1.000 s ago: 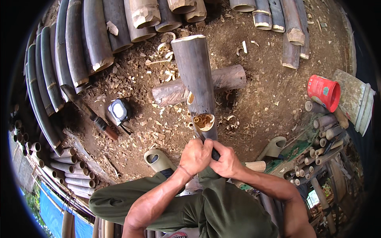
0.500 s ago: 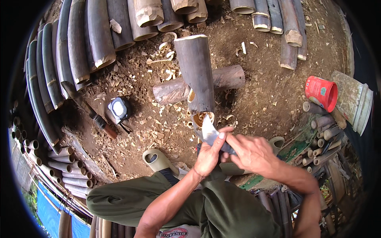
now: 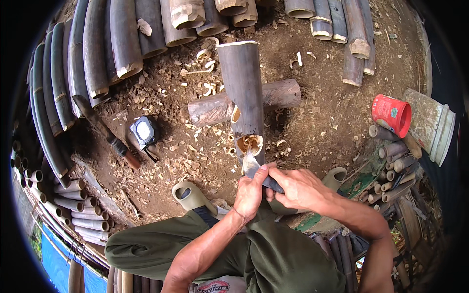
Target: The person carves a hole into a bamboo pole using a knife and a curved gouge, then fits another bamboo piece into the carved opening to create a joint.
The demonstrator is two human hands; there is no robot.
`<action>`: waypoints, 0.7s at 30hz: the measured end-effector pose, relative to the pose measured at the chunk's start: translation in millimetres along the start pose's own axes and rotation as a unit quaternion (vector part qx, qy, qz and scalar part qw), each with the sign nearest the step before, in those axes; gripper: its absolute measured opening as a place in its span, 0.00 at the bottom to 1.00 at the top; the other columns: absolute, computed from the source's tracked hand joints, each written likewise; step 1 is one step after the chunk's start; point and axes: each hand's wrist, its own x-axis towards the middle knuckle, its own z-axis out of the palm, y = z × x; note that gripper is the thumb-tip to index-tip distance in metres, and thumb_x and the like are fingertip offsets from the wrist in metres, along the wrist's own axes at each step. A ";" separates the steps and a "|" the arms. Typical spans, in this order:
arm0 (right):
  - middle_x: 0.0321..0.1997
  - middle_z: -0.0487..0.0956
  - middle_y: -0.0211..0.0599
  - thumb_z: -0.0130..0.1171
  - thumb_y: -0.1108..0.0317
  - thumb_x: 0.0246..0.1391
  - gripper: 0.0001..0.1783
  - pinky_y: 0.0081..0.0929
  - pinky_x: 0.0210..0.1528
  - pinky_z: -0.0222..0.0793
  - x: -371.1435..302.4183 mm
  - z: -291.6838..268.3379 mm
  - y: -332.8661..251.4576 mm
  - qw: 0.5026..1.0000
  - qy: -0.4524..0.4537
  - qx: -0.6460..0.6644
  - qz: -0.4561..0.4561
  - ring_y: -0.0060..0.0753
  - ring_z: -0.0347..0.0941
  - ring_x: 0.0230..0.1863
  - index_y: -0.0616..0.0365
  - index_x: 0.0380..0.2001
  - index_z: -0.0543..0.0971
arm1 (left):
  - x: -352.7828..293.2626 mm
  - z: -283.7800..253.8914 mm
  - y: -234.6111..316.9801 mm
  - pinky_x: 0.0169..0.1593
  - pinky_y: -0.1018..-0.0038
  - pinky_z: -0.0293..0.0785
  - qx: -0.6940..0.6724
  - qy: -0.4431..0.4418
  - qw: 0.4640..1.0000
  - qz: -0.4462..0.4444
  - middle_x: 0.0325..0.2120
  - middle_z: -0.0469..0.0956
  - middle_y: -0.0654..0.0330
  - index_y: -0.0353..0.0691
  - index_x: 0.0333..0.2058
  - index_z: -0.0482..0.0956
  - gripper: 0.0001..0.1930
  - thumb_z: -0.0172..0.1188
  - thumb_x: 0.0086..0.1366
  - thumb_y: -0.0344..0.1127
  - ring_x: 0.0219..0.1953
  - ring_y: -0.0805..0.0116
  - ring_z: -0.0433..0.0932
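A dark bamboo tube slopes toward me, propped across a short bamboo log on the ground. Near its close end is a cut opening with curled shavings inside. A knife has its pale blade tip at the near rim of that opening. My right hand is closed round the dark handle. Against the knife, my left hand is closed too, its thumb pressed by the base of the blade; its other fingers are partly hidden. The tube's near end is hidden by my hands.
A machete and a tape measure lie on the left. Large bamboo tubes line the back. At right are a red container, a dirty white bucket and stacked thin bamboo. Shavings litter the soil.
The knife tip has drawn back toward me, from inside the opening to its near rim. Both hands have shifted slightly left with it. More of the shavings inside now show.
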 end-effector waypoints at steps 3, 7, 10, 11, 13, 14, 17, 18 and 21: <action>0.37 0.82 0.52 0.59 0.66 0.51 0.22 0.52 0.37 0.75 4.0 23.3 -2.8 0.995 0.050 0.091 0.010 0.62 0.78 0.36 0.60 0.48 0.68 | 0.4 -12.1 2.9 0.25 0.71 0.70 0.101 0.039 0.994 0.018 0.14 0.75 0.59 0.31 0.41 0.84 0.26 0.48 0.73 0.50 0.17 0.70 0.73; 0.37 0.81 0.56 0.61 0.66 0.51 0.29 0.52 0.38 0.75 16.6 62.9 -5.7 0.970 0.157 0.185 -0.006 0.65 0.78 0.37 0.61 0.55 0.67 | 3.1 -27.8 12.2 0.27 0.55 0.72 0.272 0.085 0.958 0.026 0.15 0.77 0.42 0.28 0.21 0.80 0.30 0.50 0.70 0.52 0.19 0.51 0.80; 0.36 0.81 0.59 0.62 0.67 0.50 0.31 0.51 0.38 0.75 24.0 78.5 -18.1 0.948 0.190 0.254 0.029 0.65 0.78 0.37 0.61 0.58 0.66 | 3.8 -34.5 21.8 0.29 0.50 0.71 0.448 0.100 0.880 0.120 0.19 0.76 0.34 0.29 0.24 0.80 0.28 0.49 0.70 0.50 0.25 0.38 0.80; 0.35 0.80 0.61 0.62 0.69 0.50 0.34 0.50 0.38 0.76 29.5 89.6 -17.1 0.941 0.221 0.257 0.012 0.65 0.79 0.38 0.61 0.60 0.65 | 3.7 -36.0 27.3 0.32 0.46 0.71 0.485 0.081 0.861 0.128 0.22 0.74 0.30 0.30 0.24 0.80 0.26 0.49 0.70 0.49 0.30 0.32 0.78; 0.35 0.80 0.61 0.63 0.68 0.50 0.34 0.49 0.39 0.76 35.5 96.8 -22.0 0.930 0.240 0.277 0.016 0.65 0.79 0.39 0.61 0.61 0.65 | 1.5 -36.4 35.3 0.32 0.46 0.72 0.512 0.092 0.843 0.136 0.21 0.75 0.31 0.30 0.24 0.80 0.26 0.49 0.70 0.49 0.30 0.32 0.78; 0.35 0.81 0.61 0.63 0.68 0.50 0.35 0.49 0.39 0.76 37.9 99.6 -25.1 0.925 0.249 0.287 0.018 0.65 0.79 0.39 0.61 0.61 0.65 | 1.6 -37.5 38.2 0.32 0.46 0.72 0.525 0.097 0.834 0.140 0.21 0.75 0.31 0.29 0.25 0.80 0.26 0.49 0.70 0.49 0.30 0.33 0.78; 0.36 0.80 0.61 0.63 0.67 0.50 0.36 0.48 0.39 0.76 41.7 106.1 -28.7 0.917 0.276 0.288 0.017 0.63 0.79 0.39 0.61 0.62 0.64 | 11.4 -43.7 38.3 0.34 0.48 0.75 0.548 0.102 0.823 0.111 0.21 0.75 0.31 0.24 0.22 0.78 0.30 0.49 0.69 0.51 0.29 0.33 0.79; 0.37 0.80 0.62 0.63 0.68 0.50 0.36 0.48 0.39 0.76 42.4 107.2 -29.3 0.915 0.283 0.288 0.013 0.63 0.79 0.39 0.61 0.62 0.64 | 11.0 -44.0 39.1 0.34 0.49 0.75 0.549 0.110 0.821 0.106 0.21 0.75 0.31 0.23 0.22 0.78 0.31 0.49 0.69 0.51 0.29 0.34 0.80; 0.45 0.80 0.57 0.61 0.69 0.49 0.36 0.44 0.41 0.78 25.6 94.4 -18.0 0.946 0.269 0.178 0.025 0.57 0.81 0.39 0.58 0.64 0.65 | 6.7 -31.0 42.1 0.34 0.51 0.76 0.465 0.080 0.878 0.084 0.18 0.75 0.32 0.22 0.20 0.78 0.32 0.49 0.68 0.52 0.26 0.36 0.81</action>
